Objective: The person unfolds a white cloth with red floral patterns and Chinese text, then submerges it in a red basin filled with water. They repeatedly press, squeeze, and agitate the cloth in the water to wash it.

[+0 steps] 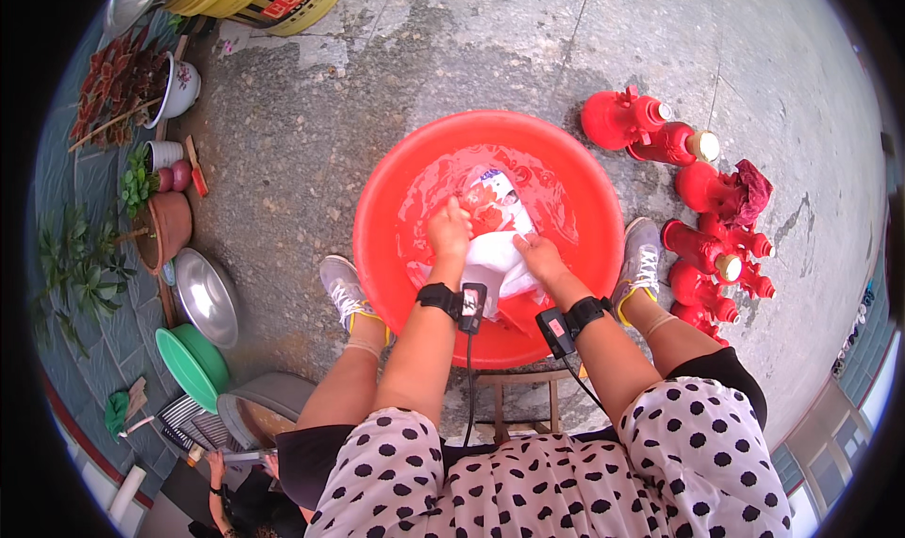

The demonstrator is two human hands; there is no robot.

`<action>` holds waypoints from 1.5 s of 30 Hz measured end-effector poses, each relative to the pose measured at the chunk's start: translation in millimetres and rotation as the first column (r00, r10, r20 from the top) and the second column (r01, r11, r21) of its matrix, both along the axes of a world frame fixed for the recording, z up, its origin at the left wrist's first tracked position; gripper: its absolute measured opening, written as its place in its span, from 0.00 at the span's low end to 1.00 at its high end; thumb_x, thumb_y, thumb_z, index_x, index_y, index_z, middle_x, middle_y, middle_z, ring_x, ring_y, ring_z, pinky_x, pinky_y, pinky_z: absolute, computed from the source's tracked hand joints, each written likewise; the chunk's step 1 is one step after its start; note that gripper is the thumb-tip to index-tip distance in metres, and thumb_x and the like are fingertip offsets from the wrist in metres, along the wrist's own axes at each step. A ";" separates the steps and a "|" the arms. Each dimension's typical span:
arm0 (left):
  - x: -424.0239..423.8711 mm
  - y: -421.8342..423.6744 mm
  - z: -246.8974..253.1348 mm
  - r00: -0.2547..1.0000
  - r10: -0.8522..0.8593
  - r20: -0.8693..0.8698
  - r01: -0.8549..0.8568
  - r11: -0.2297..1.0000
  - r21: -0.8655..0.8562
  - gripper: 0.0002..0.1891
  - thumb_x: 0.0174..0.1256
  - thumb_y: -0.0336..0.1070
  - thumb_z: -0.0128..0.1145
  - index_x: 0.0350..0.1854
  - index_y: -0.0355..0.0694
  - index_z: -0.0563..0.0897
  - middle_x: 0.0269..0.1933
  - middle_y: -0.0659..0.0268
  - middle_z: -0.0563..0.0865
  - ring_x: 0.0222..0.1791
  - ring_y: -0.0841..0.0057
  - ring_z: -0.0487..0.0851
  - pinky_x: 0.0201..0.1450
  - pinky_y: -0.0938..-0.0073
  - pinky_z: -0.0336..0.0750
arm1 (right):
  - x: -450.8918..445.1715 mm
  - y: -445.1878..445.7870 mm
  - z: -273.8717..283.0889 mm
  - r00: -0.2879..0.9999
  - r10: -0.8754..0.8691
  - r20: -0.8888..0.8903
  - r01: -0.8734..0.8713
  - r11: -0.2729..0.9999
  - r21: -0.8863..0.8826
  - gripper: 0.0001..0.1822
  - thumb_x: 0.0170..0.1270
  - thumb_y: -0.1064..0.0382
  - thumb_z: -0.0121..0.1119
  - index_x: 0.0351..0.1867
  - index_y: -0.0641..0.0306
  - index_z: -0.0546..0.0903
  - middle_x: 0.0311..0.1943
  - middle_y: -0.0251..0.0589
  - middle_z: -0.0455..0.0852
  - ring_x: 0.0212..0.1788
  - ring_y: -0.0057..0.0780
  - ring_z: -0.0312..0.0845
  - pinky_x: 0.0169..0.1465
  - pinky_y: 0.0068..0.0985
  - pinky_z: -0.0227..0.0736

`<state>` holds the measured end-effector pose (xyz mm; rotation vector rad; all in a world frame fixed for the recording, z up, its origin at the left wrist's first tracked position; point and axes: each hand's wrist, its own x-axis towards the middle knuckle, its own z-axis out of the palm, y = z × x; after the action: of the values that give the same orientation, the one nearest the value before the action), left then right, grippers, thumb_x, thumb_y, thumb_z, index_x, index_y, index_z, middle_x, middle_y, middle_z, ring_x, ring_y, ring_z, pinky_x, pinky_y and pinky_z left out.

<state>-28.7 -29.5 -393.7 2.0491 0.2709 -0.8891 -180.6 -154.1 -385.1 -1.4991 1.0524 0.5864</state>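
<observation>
A round red plastic basin of water stands on the ground between my feet. In it lies a wet white cloth with a printed red and dark picture; its lower part is bunched and hangs towards me. My right hand pinches the cloth's right edge between thumb and fingers. My left hand is curled into a fist by the cloth's left edge, and no fabric shows between its fingers. Each wrist carries a black strap with a small cabled box.
Several red-coated bottle-shaped vessels stand to the right. At left are potted plants, a metal bowl and a green basin. A yellow bucket is at the top left. Another person is at the lower left.
</observation>
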 end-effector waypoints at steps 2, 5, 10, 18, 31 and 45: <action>25.7 6.5 -0.4 0.963 0.240 0.124 -0.214 0.958 -0.188 0.19 0.75 0.44 0.47 0.37 0.32 0.83 0.34 0.61 0.87 0.32 0.72 0.84 0.39 0.69 0.77 | -5.5 -1.5 -4.5 1.000 0.008 0.015 -0.007 0.998 -0.062 0.31 0.69 0.42 0.47 0.56 0.70 0.78 0.53 0.61 0.81 0.59 0.52 0.74 0.65 0.36 0.65; 48.3 19.3 -6.7 0.884 0.292 0.365 -0.204 0.944 -0.259 0.16 0.75 0.42 0.48 0.39 0.33 0.82 0.33 0.62 0.86 0.30 0.77 0.83 0.39 0.74 0.78 | -9.8 -1.1 -13.8 0.998 -0.046 0.053 0.052 0.993 -0.105 0.30 0.68 0.43 0.48 0.55 0.70 0.79 0.52 0.62 0.81 0.58 0.53 0.76 0.62 0.37 0.67; 29.2 25.1 14.4 0.839 -0.032 -0.543 -0.271 0.840 -0.470 0.12 0.74 0.39 0.50 0.42 0.36 0.83 0.34 0.62 0.87 0.30 0.77 0.84 0.36 0.76 0.79 | -3.7 -12.0 -4.3 1.000 0.007 0.008 -0.005 0.988 -0.156 0.26 0.69 0.45 0.48 0.51 0.67 0.80 0.47 0.62 0.83 0.54 0.54 0.78 0.58 0.41 0.70; -42.7 -14.7 57.7 0.540 -0.722 0.432 0.629 0.687 0.363 0.27 0.57 0.44 0.66 0.61 0.54 0.75 0.46 0.63 0.86 0.51 0.55 0.81 0.60 0.58 0.67 | 6.5 -7.3 15.7 0.998 -0.038 0.055 0.046 0.989 -0.142 0.25 0.70 0.46 0.46 0.54 0.65 0.78 0.47 0.61 0.83 0.54 0.54 0.78 0.57 0.41 0.70; -58.9 -17.2 63.8 0.700 -0.706 0.107 0.626 0.679 0.383 0.18 0.67 0.53 0.53 0.36 0.42 0.84 0.32 0.49 0.86 0.37 0.51 0.85 0.44 0.52 0.75 | 16.6 17.4 62.4 0.989 0.128 -0.077 -0.146 0.942 -0.302 0.26 0.73 0.47 0.37 0.58 0.63 0.75 0.54 0.59 0.80 0.57 0.55 0.75 0.61 0.43 0.67; 58.8 29.0 -6.4 0.897 -0.051 0.440 0.091 0.994 -0.068 0.17 0.76 0.43 0.47 0.47 0.33 0.81 0.41 0.55 0.87 0.37 0.69 0.86 0.41 0.70 0.79 | 10.7 -0.7 21.8 0.996 0.082 0.041 -0.071 0.972 -0.225 0.28 0.68 0.43 0.49 0.54 0.69 0.80 0.47 0.63 0.83 0.53 0.55 0.78 0.58 0.40 0.71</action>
<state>30.2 -0.5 -400.1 2.1219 -0.0898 -0.4489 -169.9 -154.9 -363.3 -1.7490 1.0519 0.4939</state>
